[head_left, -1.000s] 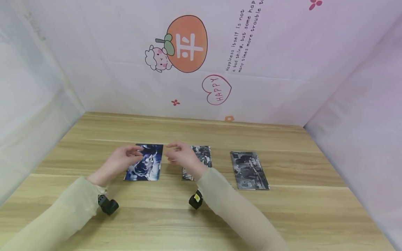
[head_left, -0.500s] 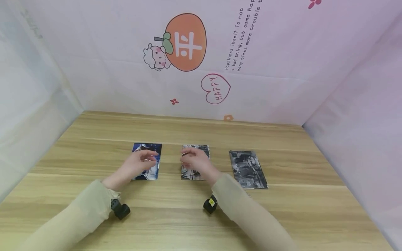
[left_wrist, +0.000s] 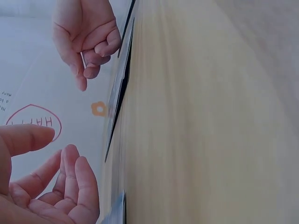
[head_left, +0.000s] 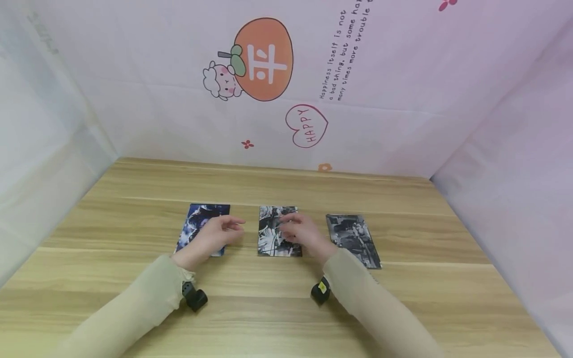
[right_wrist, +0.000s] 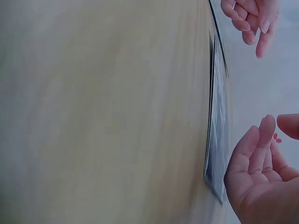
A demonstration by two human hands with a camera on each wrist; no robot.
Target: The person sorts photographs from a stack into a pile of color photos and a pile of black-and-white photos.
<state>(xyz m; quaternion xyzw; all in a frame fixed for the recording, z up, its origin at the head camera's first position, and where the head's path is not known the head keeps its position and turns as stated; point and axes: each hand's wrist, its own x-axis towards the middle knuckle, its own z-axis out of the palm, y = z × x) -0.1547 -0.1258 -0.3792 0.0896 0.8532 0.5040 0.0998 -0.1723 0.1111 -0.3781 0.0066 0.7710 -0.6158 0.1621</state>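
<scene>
Three printed pictures lie in a row on the wooden table. In the head view, my left hand [head_left: 211, 237] hovers in front of the blue-toned picture [head_left: 193, 222] and partly covers it. My right hand [head_left: 310, 235] is over the right side of the black-and-white middle picture [head_left: 268, 239]. Both hands have loosely bent fingers and hold nothing. To the right lies a grey picture [head_left: 351, 233], partly behind the right sleeve. The right wrist view shows a gap between my fingers [right_wrist: 243, 151] and a picture edge [right_wrist: 217, 126]. Facing palms appear in the left wrist view.
The wooden table [head_left: 250, 318] runs back to a white printed cloth [head_left: 380, 129], with cloth walls at both sides. Small black cameras [head_left: 195, 298] are strapped at both wrists.
Both hands have moved right together, the left from the blue-toned picture's left side to its right edge, the right across the middle picture. The pictures stay put.
</scene>
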